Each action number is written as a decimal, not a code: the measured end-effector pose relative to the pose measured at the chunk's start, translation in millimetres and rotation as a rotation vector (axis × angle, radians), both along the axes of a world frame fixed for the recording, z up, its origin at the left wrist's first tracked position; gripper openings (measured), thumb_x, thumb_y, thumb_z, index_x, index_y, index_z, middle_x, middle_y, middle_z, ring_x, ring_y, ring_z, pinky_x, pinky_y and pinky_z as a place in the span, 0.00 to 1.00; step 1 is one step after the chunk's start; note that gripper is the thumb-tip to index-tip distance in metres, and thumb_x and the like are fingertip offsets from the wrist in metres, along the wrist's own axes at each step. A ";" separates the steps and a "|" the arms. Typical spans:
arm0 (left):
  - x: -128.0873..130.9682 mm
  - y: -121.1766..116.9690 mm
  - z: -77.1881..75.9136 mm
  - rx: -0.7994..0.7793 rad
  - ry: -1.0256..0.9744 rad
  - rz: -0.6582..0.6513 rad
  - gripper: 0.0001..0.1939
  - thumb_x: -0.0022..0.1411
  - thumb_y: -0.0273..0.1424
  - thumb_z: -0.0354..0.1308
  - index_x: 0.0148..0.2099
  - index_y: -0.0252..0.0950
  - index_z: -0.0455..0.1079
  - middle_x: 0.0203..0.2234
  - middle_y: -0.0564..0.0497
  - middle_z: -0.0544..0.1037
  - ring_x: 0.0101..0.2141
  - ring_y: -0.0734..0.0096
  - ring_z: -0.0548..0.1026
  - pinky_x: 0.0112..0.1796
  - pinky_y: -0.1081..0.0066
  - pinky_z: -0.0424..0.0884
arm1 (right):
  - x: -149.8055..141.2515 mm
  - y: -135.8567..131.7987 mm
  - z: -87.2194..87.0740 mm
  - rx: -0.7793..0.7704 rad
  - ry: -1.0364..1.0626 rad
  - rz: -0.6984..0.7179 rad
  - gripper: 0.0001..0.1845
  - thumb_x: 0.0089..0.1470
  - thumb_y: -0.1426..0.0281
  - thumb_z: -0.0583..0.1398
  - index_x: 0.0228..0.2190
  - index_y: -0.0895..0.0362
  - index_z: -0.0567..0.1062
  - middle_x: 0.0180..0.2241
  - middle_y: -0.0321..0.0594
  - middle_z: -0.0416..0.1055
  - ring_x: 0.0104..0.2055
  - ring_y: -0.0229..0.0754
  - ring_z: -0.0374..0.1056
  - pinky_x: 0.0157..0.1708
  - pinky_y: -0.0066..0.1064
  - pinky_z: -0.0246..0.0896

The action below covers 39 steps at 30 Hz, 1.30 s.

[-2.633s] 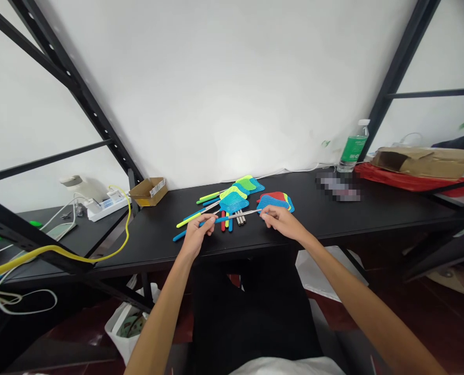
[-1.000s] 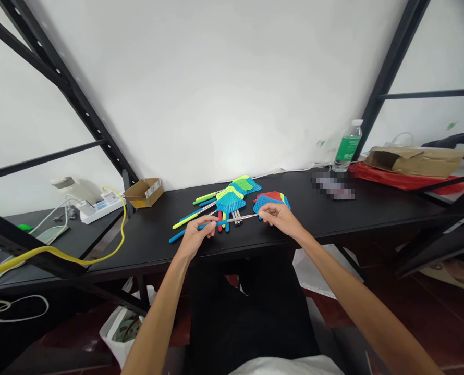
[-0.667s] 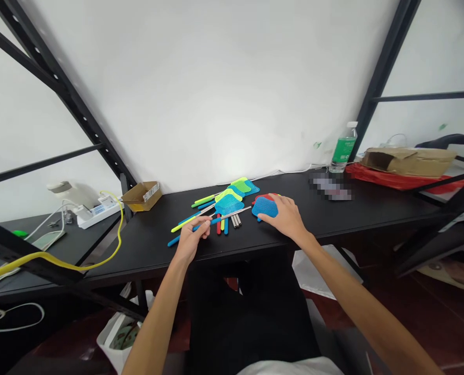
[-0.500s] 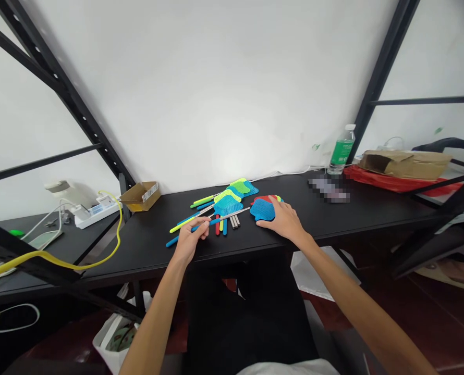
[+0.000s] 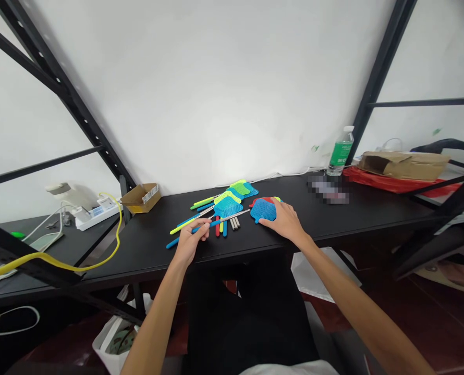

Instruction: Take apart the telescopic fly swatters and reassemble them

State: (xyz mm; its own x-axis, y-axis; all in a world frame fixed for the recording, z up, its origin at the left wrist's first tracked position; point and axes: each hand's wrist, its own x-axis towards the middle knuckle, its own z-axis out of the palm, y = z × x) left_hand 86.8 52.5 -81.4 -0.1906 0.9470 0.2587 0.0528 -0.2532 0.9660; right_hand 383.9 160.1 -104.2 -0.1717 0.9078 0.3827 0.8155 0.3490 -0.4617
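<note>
Grip closed: left hand (image 5: 190, 240) around a blue flyswatter handle (image 5: 173, 242)

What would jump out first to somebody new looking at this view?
The bright pile of plastic fly swatters on the black table catches the eye, mid-view. The left hand holds a blue-handled swatter, and the right hand lies on its blue mesh head.

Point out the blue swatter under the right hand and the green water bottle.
Blue fly swatter (image 5: 261, 210): head camera view, on its mesh head.
Green water bottle (image 5: 340, 154): head camera view, on its label.
</note>
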 end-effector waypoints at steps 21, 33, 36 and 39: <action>1.2 -0.6 1.7 -0.002 0.013 0.000 0.15 0.55 0.39 0.67 0.41 0.33 0.77 0.21 0.54 0.70 0.23 0.76 0.65 0.25 0.74 0.60 | 10.9 9.3 3.3 -0.175 0.991 0.261 0.18 0.54 0.53 0.60 0.33 0.56 0.71 0.19 0.29 0.57 0.17 0.33 0.52 0.16 0.27 0.50; -0.8 0.7 -1.4 -0.008 -0.006 0.001 0.15 0.57 0.39 0.67 0.41 0.33 0.77 0.21 0.54 0.69 0.23 0.76 0.65 0.26 0.75 0.60 | 8.5 8.5 8.7 -0.369 1.145 0.383 0.16 0.48 0.59 0.65 0.26 0.56 0.67 0.15 0.27 0.53 0.15 0.29 0.46 0.12 0.24 0.39; -0.5 0.4 -0.7 -0.006 -0.010 0.004 0.15 0.56 0.39 0.67 0.41 0.33 0.77 0.20 0.54 0.69 0.23 0.76 0.65 0.26 0.75 0.60 | 9.7 11.5 7.8 -0.420 1.175 0.415 0.17 0.47 0.59 0.66 0.25 0.56 0.67 0.15 0.27 0.53 0.15 0.29 0.46 0.12 0.24 0.39; 0.4 -0.2 0.9 -0.003 0.001 0.008 0.15 0.56 0.39 0.67 0.40 0.33 0.77 0.20 0.54 0.69 0.23 0.76 0.64 0.25 0.75 0.60 | 9.9 12.4 7.8 -0.435 1.172 0.425 0.18 0.46 0.59 0.67 0.24 0.56 0.66 0.14 0.27 0.52 0.15 0.29 0.45 0.12 0.24 0.39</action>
